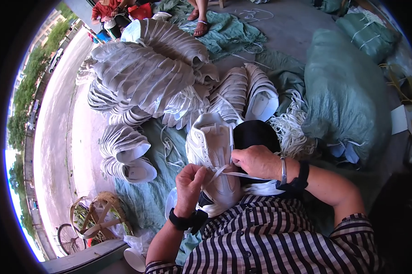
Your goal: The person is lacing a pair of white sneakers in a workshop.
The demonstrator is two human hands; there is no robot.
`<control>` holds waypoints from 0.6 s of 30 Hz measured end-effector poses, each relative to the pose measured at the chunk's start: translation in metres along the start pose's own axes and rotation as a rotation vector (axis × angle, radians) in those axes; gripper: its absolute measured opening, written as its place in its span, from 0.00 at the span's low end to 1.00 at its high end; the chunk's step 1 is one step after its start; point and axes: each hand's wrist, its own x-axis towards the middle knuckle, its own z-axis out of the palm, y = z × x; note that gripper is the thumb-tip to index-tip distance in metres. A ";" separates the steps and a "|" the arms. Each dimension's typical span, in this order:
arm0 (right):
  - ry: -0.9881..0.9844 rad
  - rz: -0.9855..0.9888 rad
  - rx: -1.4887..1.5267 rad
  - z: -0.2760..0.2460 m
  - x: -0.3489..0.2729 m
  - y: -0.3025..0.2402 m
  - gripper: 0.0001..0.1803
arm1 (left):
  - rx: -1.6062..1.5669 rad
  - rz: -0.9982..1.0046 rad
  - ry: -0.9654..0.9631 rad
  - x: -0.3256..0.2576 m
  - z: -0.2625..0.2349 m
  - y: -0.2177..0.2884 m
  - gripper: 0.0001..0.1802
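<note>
A white sneaker upper (206, 141) lies in front of my body, its heel opening pointing away from me. A white shoelace (222, 171) crosses over itself above the upper's front part. My left hand (190, 185) pinches the lace on the left side of the crossing. On the other side, my right hand (260, 162) is closed with thumb and finger pressed together, and lace runs out beneath it. Behind the right hand sits a round black object (256, 133), whose kind I cannot make out. Some of the upper's lower edge is hidden by my left hand.
Nested stacks of light grey shoe uppers (137, 75) rise ahead and to the left. A heap of white laces (292, 130) lies right of the black object, beside a big green sack (347, 96). A woven basket (101, 214) stands lower left. Other people (112, 16) sit at the back.
</note>
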 end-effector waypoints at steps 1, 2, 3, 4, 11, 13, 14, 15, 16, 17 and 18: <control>-0.006 0.010 -0.024 0.001 0.000 0.000 0.04 | 0.004 0.003 -0.003 0.001 0.001 0.005 0.10; 0.000 0.010 -0.023 0.003 -0.001 0.002 0.04 | 0.344 0.102 0.051 0.001 0.003 0.012 0.10; 0.043 -0.058 -0.062 0.006 0.000 0.004 0.04 | 0.684 0.201 0.108 0.002 0.004 0.017 0.10; 0.086 -0.126 -0.101 0.008 0.000 0.005 0.04 | 0.688 0.205 0.108 0.006 0.005 0.019 0.10; 0.328 -0.314 -0.430 -0.003 0.000 0.000 0.03 | 0.382 0.102 -0.009 0.017 -0.003 0.008 0.10; 0.295 -0.364 -0.451 -0.004 0.001 0.003 0.03 | 0.404 0.133 0.035 0.013 0.000 -0.002 0.10; 0.302 -0.362 -0.446 -0.003 0.002 0.004 0.03 | 0.418 0.163 0.084 0.011 0.004 -0.006 0.10; 0.310 -0.408 -0.444 -0.003 0.003 0.006 0.04 | 0.773 0.330 0.127 0.005 0.014 0.005 0.10; 0.318 -0.455 -0.442 -0.003 0.003 0.008 0.04 | 0.778 0.329 0.125 0.006 0.014 0.001 0.10; 0.321 -0.454 -0.438 -0.003 0.003 0.009 0.04 | 0.537 0.246 0.095 0.009 0.012 -0.008 0.08; 0.308 -0.446 -0.418 -0.004 0.004 0.011 0.04 | 0.298 0.164 0.061 0.011 0.015 -0.005 0.07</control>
